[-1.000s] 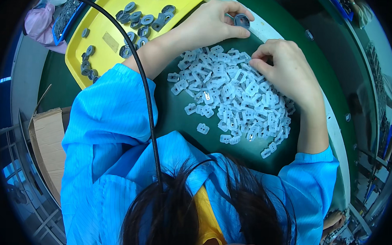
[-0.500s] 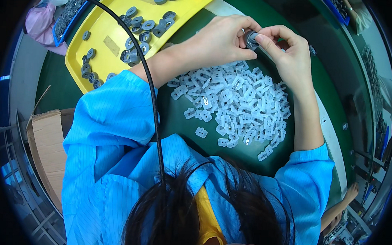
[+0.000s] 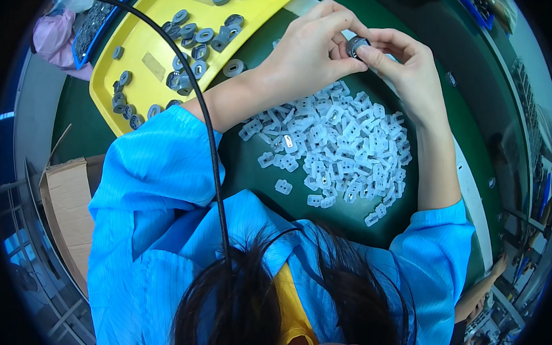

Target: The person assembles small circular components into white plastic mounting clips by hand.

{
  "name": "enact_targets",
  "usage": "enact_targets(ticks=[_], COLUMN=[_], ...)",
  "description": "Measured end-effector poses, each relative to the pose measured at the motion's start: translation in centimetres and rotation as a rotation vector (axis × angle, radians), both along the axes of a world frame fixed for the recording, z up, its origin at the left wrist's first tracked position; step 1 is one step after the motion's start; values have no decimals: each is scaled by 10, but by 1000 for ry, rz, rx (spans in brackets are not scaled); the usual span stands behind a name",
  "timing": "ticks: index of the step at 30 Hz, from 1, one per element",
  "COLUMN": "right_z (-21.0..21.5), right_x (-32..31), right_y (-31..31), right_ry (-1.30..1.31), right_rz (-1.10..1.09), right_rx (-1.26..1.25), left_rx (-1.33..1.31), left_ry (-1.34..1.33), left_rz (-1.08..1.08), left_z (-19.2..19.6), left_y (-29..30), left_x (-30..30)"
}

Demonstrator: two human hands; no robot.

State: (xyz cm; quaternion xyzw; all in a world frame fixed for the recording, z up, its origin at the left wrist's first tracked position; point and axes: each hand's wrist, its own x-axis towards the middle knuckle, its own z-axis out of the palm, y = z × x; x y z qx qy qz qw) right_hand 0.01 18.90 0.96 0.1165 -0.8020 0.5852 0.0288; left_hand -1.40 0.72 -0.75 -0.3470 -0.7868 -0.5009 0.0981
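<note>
A small round dark grey plastic part (image 3: 356, 47) is held up over the far side of the green table. My right hand (image 3: 407, 64) pinches it between thumb and fingers from the right. From the left, my left hand (image 3: 320, 43) closes on the same part, its fingers bent and its thumb lying just below. Fingers cover much of the part, so its details are hidden. Nearer to me, below both hands, lies a heap of small translucent white plastic pieces (image 3: 356, 148). A few show a shiny metal bit in them.
A yellow tray (image 3: 119, 57) holding several grey round parts stands at the left. Beside my left forearm, another grey round part (image 3: 234, 67) lies on the green table (image 3: 274, 215). A black cable (image 3: 212, 121) hangs across the view. An opened cardboard box (image 3: 68, 208) is at lower left.
Both hands have shifted slightly, and the left hand has turned, rising at the knuckles. The grey part between them has tilted. The grey part beside my left forearm shows more fully.
</note>
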Motion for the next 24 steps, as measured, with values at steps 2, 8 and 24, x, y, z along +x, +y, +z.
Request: enact_targets(ticks=[2, 8, 24], right_z=[-5, -10, 8], right_x=[-4, -6, -2], right_y=[10, 18, 8], right_ry=[-285, -327, -273], right_rz=[195, 256, 275], right_rx=[-303, -352, -451], left_rx=[-15, -13, 202], left_ry=[6, 58, -148], left_rz=[-33, -83, -385], left_z=[7, 7, 12], left_y=[0, 1, -7], left_x=[2, 4, -11])
